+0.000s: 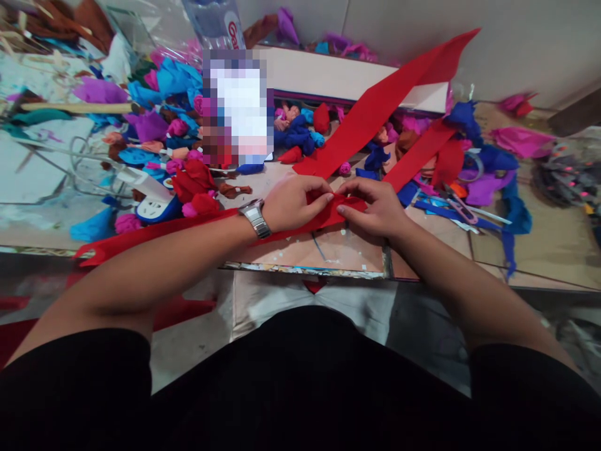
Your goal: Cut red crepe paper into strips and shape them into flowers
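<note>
Near the table's front edge, both my hands pinch one long strip of red crepe paper (328, 219). My left hand (300, 202), with a metal watch (256, 219) on its wrist, has thumb and fingers closed on the strip. Opposite it, my right hand (370, 207) pinches the same paper, its fingertips almost meeting the left ones. One part of the strip runs left beneath my left forearm. Just beyond my hands, a wide red paper band (370, 113) slants up to the right. The paper between my fingertips is partly hidden.
Crumpled paper flowers (192, 181) in several colours cover the left and back. A white charger sits in a power strip (157, 203). Scissors (462, 207) lie to the right among blue scraps. A long white box (347, 75) and a plastic bottle (213, 25) stand behind.
</note>
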Demonstrator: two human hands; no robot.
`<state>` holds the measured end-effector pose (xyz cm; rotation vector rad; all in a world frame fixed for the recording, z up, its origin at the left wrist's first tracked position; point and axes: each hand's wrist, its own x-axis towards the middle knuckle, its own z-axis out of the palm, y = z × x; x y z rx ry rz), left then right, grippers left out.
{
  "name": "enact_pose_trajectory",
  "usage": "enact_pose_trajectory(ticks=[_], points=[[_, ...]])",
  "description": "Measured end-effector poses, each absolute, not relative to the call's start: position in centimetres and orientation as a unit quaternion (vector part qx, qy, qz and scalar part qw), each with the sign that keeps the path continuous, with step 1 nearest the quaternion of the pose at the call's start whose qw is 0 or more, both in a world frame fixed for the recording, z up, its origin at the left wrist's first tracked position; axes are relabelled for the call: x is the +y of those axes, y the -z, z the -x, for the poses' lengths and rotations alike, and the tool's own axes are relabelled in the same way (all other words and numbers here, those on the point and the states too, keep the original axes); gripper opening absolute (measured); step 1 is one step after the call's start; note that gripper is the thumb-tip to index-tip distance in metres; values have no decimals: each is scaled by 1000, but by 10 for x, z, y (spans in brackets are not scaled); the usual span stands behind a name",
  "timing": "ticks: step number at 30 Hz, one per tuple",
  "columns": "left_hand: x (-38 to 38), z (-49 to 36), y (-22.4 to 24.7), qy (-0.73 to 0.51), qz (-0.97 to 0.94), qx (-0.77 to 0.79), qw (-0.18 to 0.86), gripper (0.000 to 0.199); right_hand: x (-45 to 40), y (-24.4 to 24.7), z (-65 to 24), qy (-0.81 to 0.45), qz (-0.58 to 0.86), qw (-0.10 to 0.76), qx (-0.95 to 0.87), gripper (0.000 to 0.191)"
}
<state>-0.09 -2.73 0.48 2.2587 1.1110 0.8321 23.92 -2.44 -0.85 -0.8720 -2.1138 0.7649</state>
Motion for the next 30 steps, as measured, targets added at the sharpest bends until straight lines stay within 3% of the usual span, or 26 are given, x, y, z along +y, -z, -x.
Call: enact_pose_trajectory(ticks=[10,30], points=[[-29,0,-2,-310,-822,407,249,31,-26,8,-239,-286,346,357,-819,29],[-26,2,-4,-281,-821,393,304,30,-29,9,-236,-248,376,384,-806,12]])
